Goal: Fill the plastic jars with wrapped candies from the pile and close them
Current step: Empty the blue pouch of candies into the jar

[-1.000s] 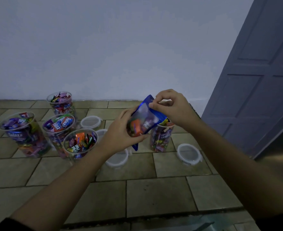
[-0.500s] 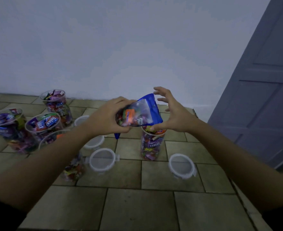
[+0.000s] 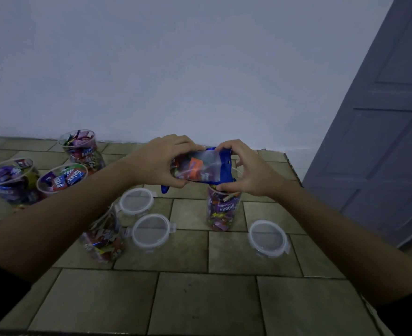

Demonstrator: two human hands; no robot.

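Both forearms extended forward from the lower corners of the view and converged toward its centre, bare to the elbows, with dark sleeves just visible at the bottom edges. The left hand (image 3: pixel 162 163) was raised, palm turned inward, fingers curled over the top and thumb underneath in a closed grip. The right hand (image 3: pixel 247 169) mirrored it just beside, fingers bent at the top, thumb pressed low. The two wrists sat at about equal height, the hands near but not touching.
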